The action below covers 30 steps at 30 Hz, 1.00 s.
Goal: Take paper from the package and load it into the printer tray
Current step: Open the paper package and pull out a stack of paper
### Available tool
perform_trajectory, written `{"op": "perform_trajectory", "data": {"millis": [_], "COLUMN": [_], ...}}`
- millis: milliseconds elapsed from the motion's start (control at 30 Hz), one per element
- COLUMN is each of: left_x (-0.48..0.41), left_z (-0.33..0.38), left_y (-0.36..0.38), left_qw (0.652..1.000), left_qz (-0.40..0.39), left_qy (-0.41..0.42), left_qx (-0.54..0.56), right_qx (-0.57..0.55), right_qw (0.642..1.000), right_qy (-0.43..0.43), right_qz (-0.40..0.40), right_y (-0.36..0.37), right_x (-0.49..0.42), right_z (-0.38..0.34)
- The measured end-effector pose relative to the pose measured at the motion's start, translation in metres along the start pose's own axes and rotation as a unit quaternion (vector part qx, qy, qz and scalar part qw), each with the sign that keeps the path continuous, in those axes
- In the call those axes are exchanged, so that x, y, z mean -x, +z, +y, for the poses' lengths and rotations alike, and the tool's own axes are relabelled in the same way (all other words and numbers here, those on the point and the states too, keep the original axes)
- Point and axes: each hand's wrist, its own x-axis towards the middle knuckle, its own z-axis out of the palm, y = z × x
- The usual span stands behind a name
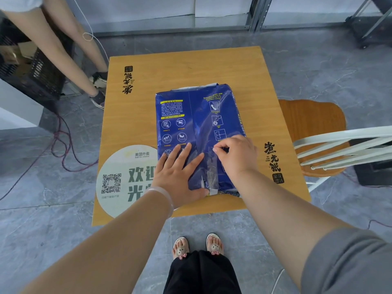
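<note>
While blue paper package (197,132) lay flat mid-table (148,85), I kept left hand (178,172) open, fingers spread, pressing near left corner. Right hand (235,154) curled, fingertips pinching clear tape strip (212,168) along seam. Round sticker (121,179) near left. Chair (314,132) right.

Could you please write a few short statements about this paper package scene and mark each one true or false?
1. The blue paper package lies on the wooden table. True.
2. The left hand rests flat on the package. True.
3. The right hand holds a loose sheet. False: it pinches the clear tape on the wrapper.
4. A printer stands on the table. False: none is visible.
5. A chair stands right of the table. True.
</note>
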Motion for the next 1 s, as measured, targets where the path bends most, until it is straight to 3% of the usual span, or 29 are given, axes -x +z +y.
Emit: {"op": "perform_trajectory", "data": {"millis": [300, 600, 800, 900, 1000], "left_x": [-0.001, -0.002, -0.002, -0.002, -0.002], "left_z": [-0.003, -0.003, -0.003, -0.004, -0.004], "left_y": [0.005, 0.004, 0.004, 0.004, 0.005], "left_qw": [1.0, 1.0, 1.0, 1.0, 1.0], "left_qz": [0.001, -0.009, -0.01, -0.007, -0.005], "left_qy": [0.006, 0.009, 0.008, 0.006, 0.006], "left_qx": [-0.007, -0.012, -0.009, -0.008, -0.011], "right_qx": [-0.003, -0.083, -0.209, -0.197, -0.102], "right_qw": [0.999, 0.99, 0.975, 0.973, 0.983], "right_qy": [0.003, -0.088, 0.004, 0.001, -0.066], "right_qz": [-0.033, -0.069, -0.079, -0.12, -0.135], "right_y": [-0.001, -0.019, -0.021, -0.02, -0.019], "right_x": [0.0, 0.035, 0.031, 0.025, 0.023], "right_z": [-0.002, 0.013, 0.01, 0.006, 0.007]}}
